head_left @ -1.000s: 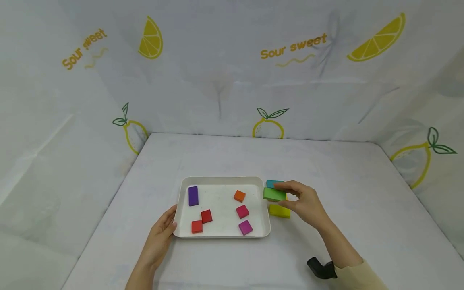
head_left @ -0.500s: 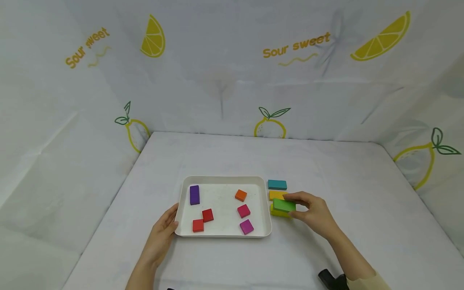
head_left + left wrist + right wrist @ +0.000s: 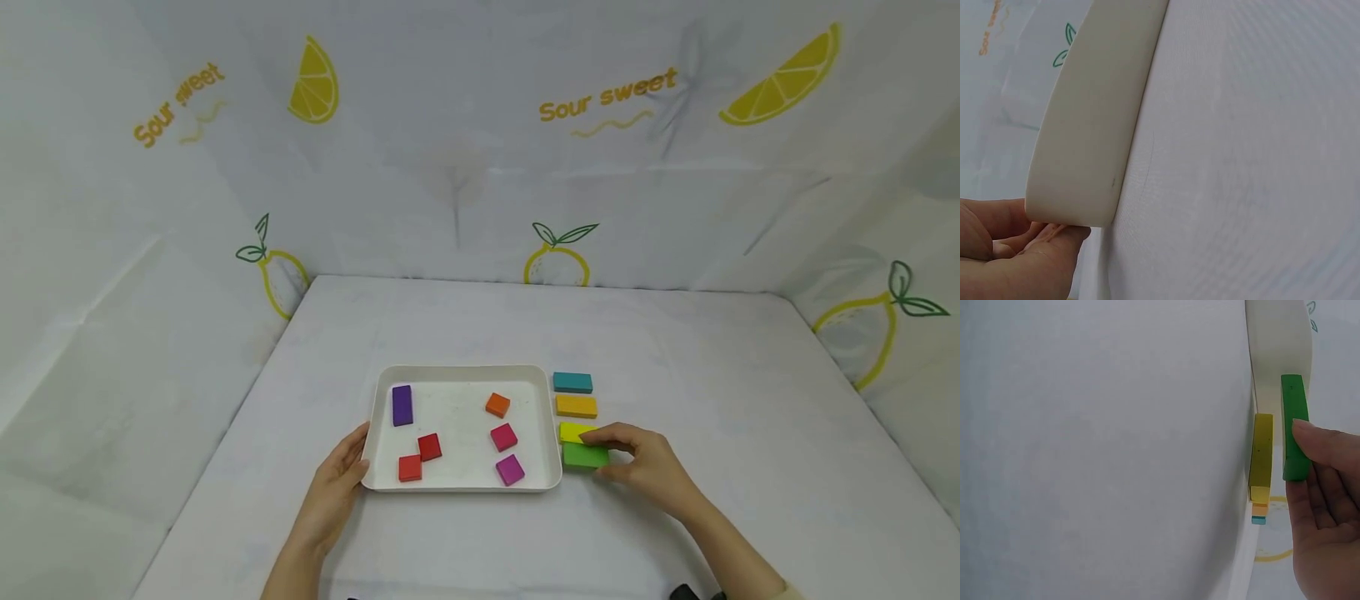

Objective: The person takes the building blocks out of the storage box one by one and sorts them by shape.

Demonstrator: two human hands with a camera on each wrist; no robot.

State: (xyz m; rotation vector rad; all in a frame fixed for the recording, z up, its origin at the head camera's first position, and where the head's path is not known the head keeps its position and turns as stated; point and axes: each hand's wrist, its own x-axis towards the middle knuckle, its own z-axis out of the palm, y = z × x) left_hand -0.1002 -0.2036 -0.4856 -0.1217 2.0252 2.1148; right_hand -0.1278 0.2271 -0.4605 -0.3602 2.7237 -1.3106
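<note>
Head view. One white tray [image 3: 462, 490]; left hand [image 3: 327, 487] at its 9 o'clock end, thumb apart from fingers, both laid against the wall, probably to steady it. Tray contents, by the tray's clock: purple block [image 3: 402, 406], 10; orange block [image 3: 497, 406], 2; pink block [image 3: 504, 437], 3; magenta block [image 3: 510, 471], 4; dark red block [image 3: 430, 447] and red block [image 3: 410, 468], near 8. Outside, along the 3 o'clock side: teal block [image 3: 573, 383], amber block [image 3: 576, 407], yellow block [image 3: 572, 432], roughly parallel, seemingly ranked. Nearest, toward 4: green block [image 3: 586, 457], pinched by the right hand [image 3: 645, 468].

Left wrist view. Tray wall; thumb at its 6 o'clock end, a hold that leaves the interior uncovered.

Right wrist view. Green block at 2 o'clock from the yellow block, gap between, apparently off the cloth [image 3: 1097, 456]; pinched across its narrow width, presumably to keep it level.
</note>
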